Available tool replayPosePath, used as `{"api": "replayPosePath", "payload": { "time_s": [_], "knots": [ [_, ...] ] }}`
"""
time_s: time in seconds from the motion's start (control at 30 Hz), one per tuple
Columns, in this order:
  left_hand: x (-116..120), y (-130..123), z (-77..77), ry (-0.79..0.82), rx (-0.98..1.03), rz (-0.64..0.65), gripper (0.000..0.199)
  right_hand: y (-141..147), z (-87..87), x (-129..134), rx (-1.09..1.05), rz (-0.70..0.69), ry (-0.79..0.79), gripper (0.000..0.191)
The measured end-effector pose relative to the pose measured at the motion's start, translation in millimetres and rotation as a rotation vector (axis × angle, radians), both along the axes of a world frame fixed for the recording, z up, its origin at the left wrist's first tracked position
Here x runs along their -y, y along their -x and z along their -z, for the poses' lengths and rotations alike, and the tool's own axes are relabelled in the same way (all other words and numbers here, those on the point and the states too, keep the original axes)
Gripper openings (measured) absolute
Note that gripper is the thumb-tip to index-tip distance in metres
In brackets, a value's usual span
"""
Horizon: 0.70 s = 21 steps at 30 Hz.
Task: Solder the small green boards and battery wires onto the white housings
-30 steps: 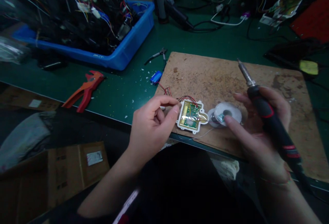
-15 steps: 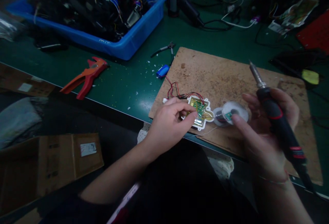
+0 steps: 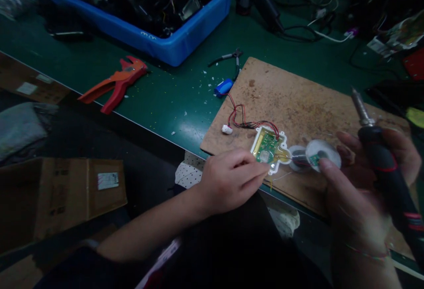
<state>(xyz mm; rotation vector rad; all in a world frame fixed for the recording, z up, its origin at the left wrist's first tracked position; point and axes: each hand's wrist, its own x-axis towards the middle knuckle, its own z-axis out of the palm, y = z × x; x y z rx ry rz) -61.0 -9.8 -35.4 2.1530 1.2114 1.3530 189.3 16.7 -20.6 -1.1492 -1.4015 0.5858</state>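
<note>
Head view: the left hand, fingers bunched, lies at the circuit board on the wooden board, presumably steadying it, grip indeterminable; the right hand grips the soldering iron, tip pointing away, presumably for clearance, thumb against the spool.

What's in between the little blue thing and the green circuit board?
In the head view, red and black wires stretch between the blue thing and the circuit board, across the wooden board. A white plug lies beside them.
</note>
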Motion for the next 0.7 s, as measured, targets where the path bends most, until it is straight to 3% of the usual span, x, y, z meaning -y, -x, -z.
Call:
{"api": "replayPosePath", "payload": {
  "time_s": [0.33, 0.7],
  "knots": [
    [-7.4, 5.7, 11.6, -0.29, -0.17, 0.112, 0.005, 3.1, -2.8, 0.1, 0.023, 0.068, -0.001, 0.088],
    [-10.2, 15.4, 18.9, -0.251, -0.107, 0.146, 0.02, 6.0, -3.7, 0.5, 0.0, 0.125, 0.019, 0.089]
  ]
}}
